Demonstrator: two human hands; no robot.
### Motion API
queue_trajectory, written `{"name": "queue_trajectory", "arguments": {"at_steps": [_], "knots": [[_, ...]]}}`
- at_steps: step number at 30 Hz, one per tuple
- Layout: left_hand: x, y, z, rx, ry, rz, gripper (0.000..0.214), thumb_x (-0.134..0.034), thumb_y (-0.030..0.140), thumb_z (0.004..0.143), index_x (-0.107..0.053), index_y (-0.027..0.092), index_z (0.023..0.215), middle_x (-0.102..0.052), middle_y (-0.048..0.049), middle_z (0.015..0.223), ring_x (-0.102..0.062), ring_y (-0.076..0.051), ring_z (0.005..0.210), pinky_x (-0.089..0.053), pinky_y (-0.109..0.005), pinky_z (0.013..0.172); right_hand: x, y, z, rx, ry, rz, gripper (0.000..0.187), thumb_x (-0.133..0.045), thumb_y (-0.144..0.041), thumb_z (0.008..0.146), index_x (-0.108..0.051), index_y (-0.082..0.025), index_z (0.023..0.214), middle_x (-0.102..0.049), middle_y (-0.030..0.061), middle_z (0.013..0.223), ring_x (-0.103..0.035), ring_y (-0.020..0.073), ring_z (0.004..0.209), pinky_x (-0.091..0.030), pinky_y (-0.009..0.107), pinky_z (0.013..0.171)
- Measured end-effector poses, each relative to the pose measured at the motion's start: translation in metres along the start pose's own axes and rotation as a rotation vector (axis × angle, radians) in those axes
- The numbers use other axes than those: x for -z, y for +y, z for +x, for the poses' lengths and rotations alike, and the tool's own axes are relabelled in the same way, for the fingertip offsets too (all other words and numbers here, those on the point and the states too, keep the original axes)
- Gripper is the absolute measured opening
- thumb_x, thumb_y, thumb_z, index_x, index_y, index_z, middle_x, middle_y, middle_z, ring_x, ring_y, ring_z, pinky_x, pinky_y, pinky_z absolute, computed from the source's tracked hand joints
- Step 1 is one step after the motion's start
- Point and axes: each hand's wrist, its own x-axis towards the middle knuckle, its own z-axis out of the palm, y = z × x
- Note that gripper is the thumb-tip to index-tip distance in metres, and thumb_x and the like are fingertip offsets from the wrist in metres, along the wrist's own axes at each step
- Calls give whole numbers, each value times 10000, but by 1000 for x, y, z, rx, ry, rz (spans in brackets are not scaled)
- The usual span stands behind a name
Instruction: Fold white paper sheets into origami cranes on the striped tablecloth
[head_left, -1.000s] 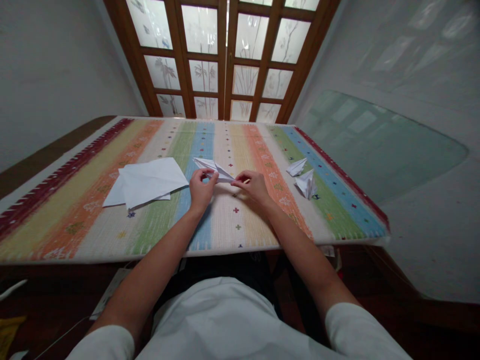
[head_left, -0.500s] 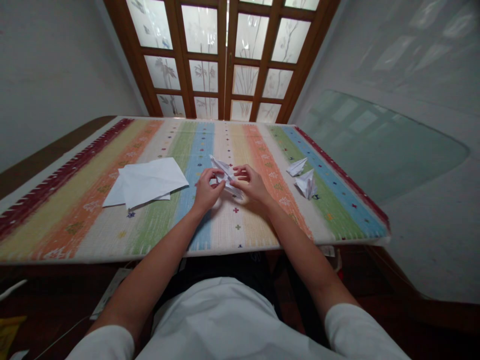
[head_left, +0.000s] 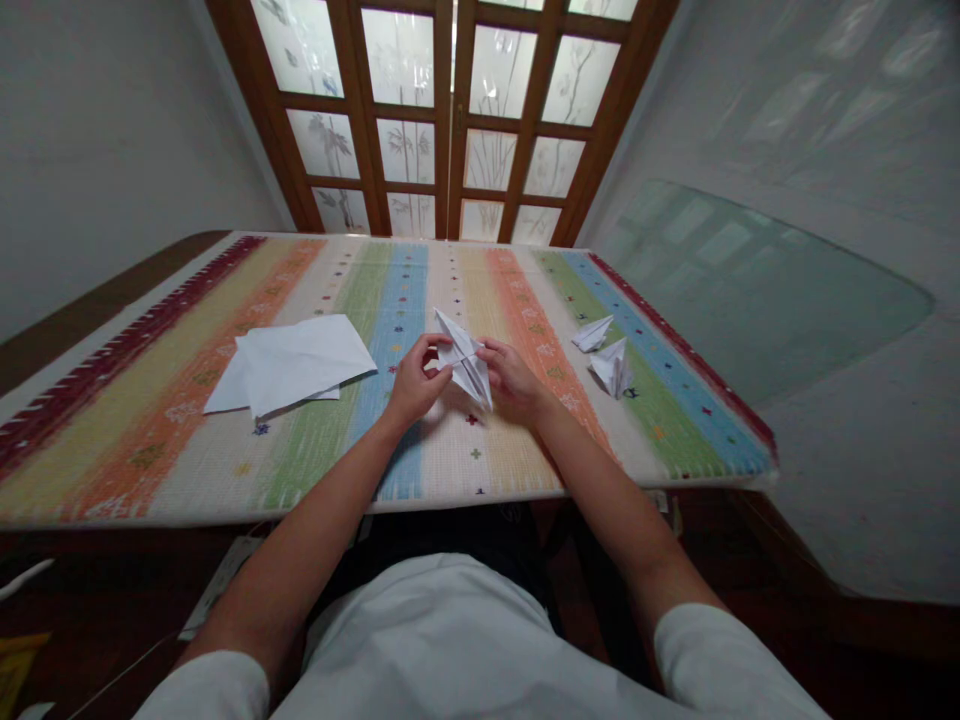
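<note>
Between my two hands is a piece of folded white paper [head_left: 466,365], long and pointed at both ends, with creased layers down its middle. My left hand [head_left: 418,380] pinches its left side between thumb and fingers. On the opposite side my right hand [head_left: 514,378] grips the right edge with its fingertips; its thumb is partly hidden. The paper is held a little above the striped tablecloth [head_left: 442,460], one point away from me and the other toward me.
Left of my hands lie overlapping sheets of white paper [head_left: 304,362]. To the right rest two folded paper pieces, a smaller one [head_left: 593,334] behind a larger one [head_left: 613,370]. Beyond the table stand wooden doors with glass panes [head_left: 450,120]; a wall [head_left: 847,400] flanks the right side.
My right hand has shifted slightly right, its thumb off the paper's middle. The folded paper has turned more upright and now shows more of its creased face. My left hand keeps its pinch.
</note>
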Motion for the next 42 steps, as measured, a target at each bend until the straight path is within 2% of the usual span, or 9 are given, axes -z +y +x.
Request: {"name": "queue_trajectory", "arguments": {"at_steps": [9, 15, 19, 23, 27, 31, 34, 37, 42], "knots": [[-4, -10, 1, 11, 42, -107, 502, -804, 221, 826, -618, 264, 1291, -715, -86, 1235, -717, -206, 1047, -593, -249, 752, 0, -2, -1, 15, -26, 111, 392, -967, -498, 760, -720, -255, 943, -728, -21, 906, -685, 178, 826, -591, 302, 819], [-2, -19, 4, 16, 93, -126, 588, -797, 224, 810, -601, 266, 1363, -712, -99, 1252, -709, -228, 1123, -616, -324, 886, 7, 1, 6, 96, 84, 30, 378, -996, -453, 700, -761, -259, 924, -752, -15, 949, -689, 171, 901, -574, 277, 838], [-1, -20, 5, 19, 100, -113, 634, -799, 236, 801, -604, 257, 1403, -724, -105, 1242, -712, -229, 1099, -621, -341, 896, 14, 3, 9, 124, 140, -83, 370, -974, -417, 684, -735, -265, 922, -726, -16, 919, -653, 176, 851, -550, 281, 750], [-1, -16, 5, 34, 74, -81, 586, -811, 245, 779, -660, 242, 1345, -725, -124, 1315, -715, -232, 1086, -621, -331, 856, 17, 4, 9, 121, 111, -185, 404, -897, -386, 742, -743, -302, 1106, -748, 13, 1045, -671, 204, 905, -547, 295, 718], [0, -11, 4, 57, 43, -73, 494, -815, 267, 772, -698, 232, 1251, -743, -108, 1281, -729, -223, 1035, -611, -287, 755, 17, 3, 10, 162, 28, -234, 438, -846, -367, 786, -746, -334, 1211, -760, 30, 1163, -681, 217, 967, -570, 329, 805], [2, -8, 4, 67, 53, -94, 470, -851, 333, 791, -715, 222, 1227, -753, -115, 1265, -732, -232, 1036, -638, -308, 779, 17, 4, 11, 236, 24, -300, 436, -833, -409, 832, -755, -344, 1256, -759, 36, 1189, -670, 233, 1033, -559, 368, 935], [2, -7, 4, 138, 58, -184, 410, -757, 522, 935, -736, 222, 1214, -748, -130, 1282, -724, -244, 1068, -656, -334, 808, 18, 4, 11, 255, 32, -346, 336, -829, -467, 850, -785, -319, 1148, -748, 47, 1145, -658, 245, 1022, -546, 387, 952], [2, -7, 5, 214, 105, -306, 471, -588, 649, 1034, -766, 233, 1167, -743, -141, 1306, -709, -249, 1078, -659, -336, 772, 20, 2, 8, 283, 29, -373, 218, -822, -488, 854, -773, -277, 877, -726, 62, 1138, -652, 263, 1107, -516, 404, 1015], [3, -8, 6, 236, 131, -262, 440, -747, 595, 946, -787, 211, 1156, -771, -127, 1203, -708, -242, 1020, -636, -312, 744, 19, -1, 3, 172, -8, -323, 307, -694, -515, 910, -758, -248, 773, -703, 94, 1221, -621, 296, 1258, -519, 402, 986]]}}
